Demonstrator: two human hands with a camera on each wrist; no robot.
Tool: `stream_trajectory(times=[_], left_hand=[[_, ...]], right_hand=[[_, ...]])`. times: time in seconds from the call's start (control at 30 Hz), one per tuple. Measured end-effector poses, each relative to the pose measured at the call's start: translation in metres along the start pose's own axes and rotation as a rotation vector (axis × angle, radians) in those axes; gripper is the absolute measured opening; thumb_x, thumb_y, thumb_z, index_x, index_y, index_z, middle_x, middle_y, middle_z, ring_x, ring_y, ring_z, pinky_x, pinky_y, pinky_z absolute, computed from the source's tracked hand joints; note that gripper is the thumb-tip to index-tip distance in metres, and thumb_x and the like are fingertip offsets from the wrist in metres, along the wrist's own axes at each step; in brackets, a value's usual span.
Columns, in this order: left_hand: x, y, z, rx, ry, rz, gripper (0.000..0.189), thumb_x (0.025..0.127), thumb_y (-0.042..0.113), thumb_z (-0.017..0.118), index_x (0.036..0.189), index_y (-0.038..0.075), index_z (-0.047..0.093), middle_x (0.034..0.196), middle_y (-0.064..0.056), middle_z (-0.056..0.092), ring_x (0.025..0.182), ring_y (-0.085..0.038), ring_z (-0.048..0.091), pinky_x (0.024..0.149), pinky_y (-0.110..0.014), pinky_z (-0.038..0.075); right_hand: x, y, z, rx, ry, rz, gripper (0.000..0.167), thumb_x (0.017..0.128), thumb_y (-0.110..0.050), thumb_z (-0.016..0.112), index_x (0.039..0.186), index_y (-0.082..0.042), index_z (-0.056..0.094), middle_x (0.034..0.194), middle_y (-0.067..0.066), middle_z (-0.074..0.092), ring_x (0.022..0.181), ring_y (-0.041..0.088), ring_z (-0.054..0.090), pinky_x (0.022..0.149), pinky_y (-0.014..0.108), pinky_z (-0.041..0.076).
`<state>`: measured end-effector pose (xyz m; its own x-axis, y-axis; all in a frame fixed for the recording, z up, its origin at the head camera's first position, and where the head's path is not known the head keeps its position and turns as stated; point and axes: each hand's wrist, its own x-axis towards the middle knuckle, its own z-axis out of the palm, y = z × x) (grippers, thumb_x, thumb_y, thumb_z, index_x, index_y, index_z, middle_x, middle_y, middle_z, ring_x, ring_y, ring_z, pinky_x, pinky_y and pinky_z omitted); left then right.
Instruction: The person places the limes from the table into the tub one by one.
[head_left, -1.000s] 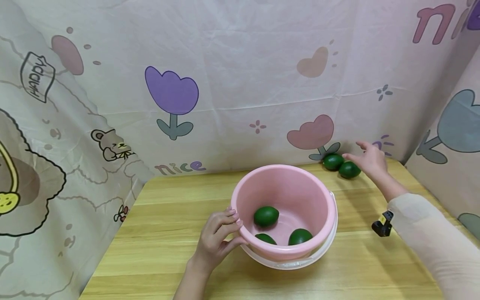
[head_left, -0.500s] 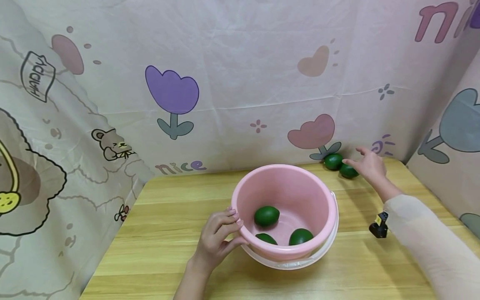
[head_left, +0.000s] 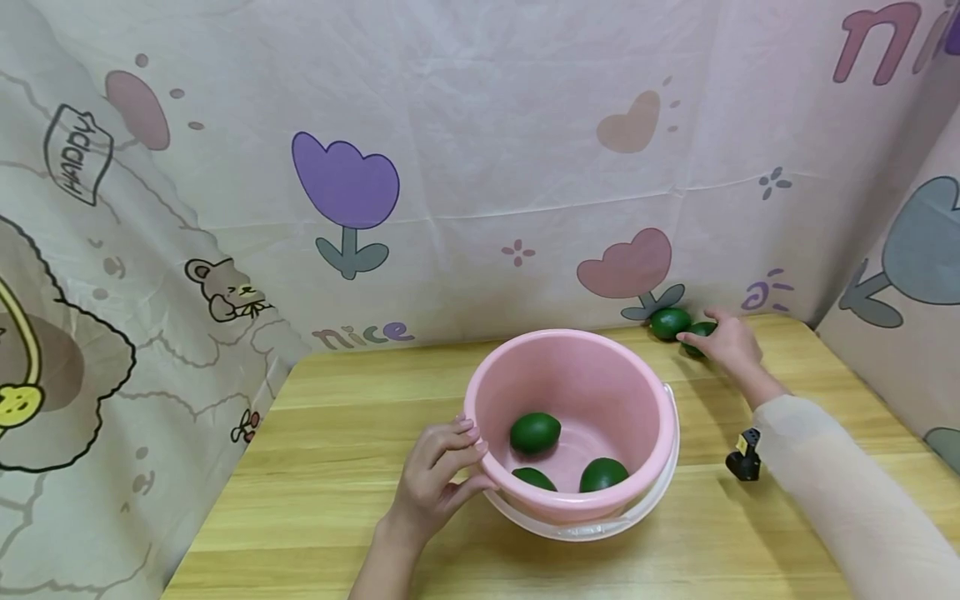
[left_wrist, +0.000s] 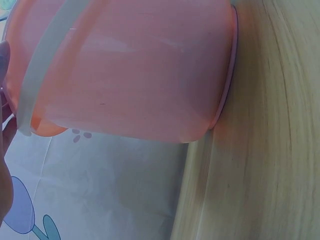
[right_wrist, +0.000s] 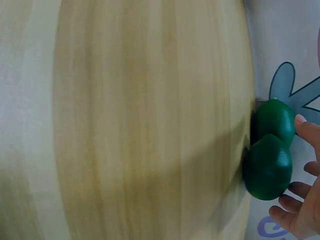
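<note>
A pink bucket [head_left: 615, 408] stands on the wooden table, and its white handle [head_left: 592, 528] hangs down at the front. My left hand [head_left: 435, 475] holds the bucket's left rim between thumb and fingers. Inside lie a lime [head_left: 536, 433] near the left wall, another lime [head_left: 603, 475] at the front, and a third partly hidden by the rim. At the back right my right hand [head_left: 731, 343] is over the nearer lime [right_wrist: 269, 167], its thumb and fingers spread around the fruit's top. A farther lime [head_left: 670, 323] lies against it, beside the cloth.
A patterned cloth [head_left: 480, 167] hangs along the table's back edge and both sides. A small black device [head_left: 744, 457] is at the right sleeve [head_left: 817, 467]. The wooden table [head_left: 322, 467] extends to the left of the bucket.
My right hand has moved left and down onto the nearer lime, its fingers now reaching around it. My left hand and the bucket have stayed in place.
</note>
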<state>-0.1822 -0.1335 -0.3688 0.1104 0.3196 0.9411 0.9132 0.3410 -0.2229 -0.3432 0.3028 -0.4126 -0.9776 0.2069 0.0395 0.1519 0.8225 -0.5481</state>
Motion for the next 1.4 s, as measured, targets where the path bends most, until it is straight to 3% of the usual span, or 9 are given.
stream_trajectory(times=[0.47, 0.67, 0.93, 1.4], left_hand=[[0.004, 0.001, -0.002, 0.009, -0.002, -0.007, 0.039, 0.089, 0.034, 0.061, 0.08, -0.004, 0.066, 0.081, -0.018, 0.062, 0.077, -0.031, 0.06, 0.081, -0.03, 0.059], [0.003, 0.001, -0.001, -0.001, -0.001, -0.009, 0.039, 0.089, 0.034, 0.061, 0.08, -0.004, 0.066, 0.082, -0.018, 0.062, 0.077, -0.031, 0.06, 0.082, -0.03, 0.058], [0.003, 0.001, -0.001, 0.002, 0.001, -0.009, 0.04, 0.089, 0.034, 0.061, 0.079, -0.004, 0.066, 0.081, -0.018, 0.061, 0.077, -0.03, 0.06, 0.082, -0.03, 0.059], [0.003, 0.001, 0.001, -0.001, 0.006, -0.009, 0.04, 0.088, 0.034, 0.061, 0.079, -0.005, 0.066, 0.081, -0.018, 0.062, 0.077, -0.031, 0.06, 0.082, -0.03, 0.059]], right_hand=[[0.002, 0.007, 0.017, -0.014, 0.016, -0.009, 0.076, 0.083, -0.033, 0.07, 0.14, 0.002, 0.034, 0.131, 0.039, 0.035, 0.116, 0.054, 0.039, 0.085, 0.067, 0.046], [0.005, 0.012, 0.022, -0.034, 0.037, -0.007, 0.076, 0.081, -0.032, 0.071, 0.139, 0.001, 0.034, 0.127, 0.039, 0.032, 0.111, 0.056, 0.041, 0.078, 0.066, 0.048], [0.009, 0.017, 0.029, 0.04, 0.071, -0.083, 0.072, 0.08, -0.025, 0.072, 0.135, 0.005, 0.036, 0.132, 0.041, 0.029, 0.115, 0.057, 0.037, 0.096, 0.07, 0.037], [0.007, 0.02, 0.023, 0.038, 0.015, -0.071, 0.079, 0.08, -0.029, 0.074, 0.138, 0.008, 0.035, 0.131, 0.045, 0.021, 0.111, 0.059, 0.035, 0.098, 0.072, 0.036]])
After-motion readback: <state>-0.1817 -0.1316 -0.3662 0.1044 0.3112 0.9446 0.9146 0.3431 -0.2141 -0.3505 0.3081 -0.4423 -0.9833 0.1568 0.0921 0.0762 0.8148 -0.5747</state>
